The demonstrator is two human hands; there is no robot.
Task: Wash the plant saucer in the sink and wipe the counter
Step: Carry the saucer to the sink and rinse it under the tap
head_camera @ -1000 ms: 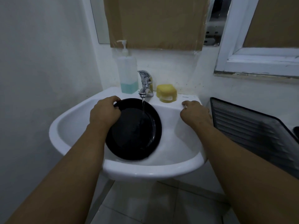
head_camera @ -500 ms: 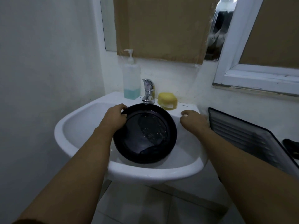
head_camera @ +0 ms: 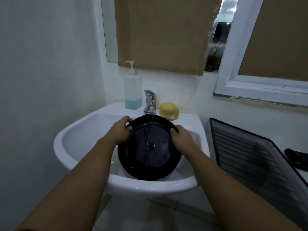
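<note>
You are reaching both bare arms forward and down, your left forearm coming in from the lower left and your right forearm from the lower right, the two drawing closer toward the wrists. Your left hand is gripping the upper left rim of the saucer, fingers curled over the edge. Your right hand is gripping the upper right rim (its fingertips are hooking round the edge, so mostly the back of the hand shows). You are holding both wrists nearly straight, backs of the hands facing you, the hands well apart.
</note>
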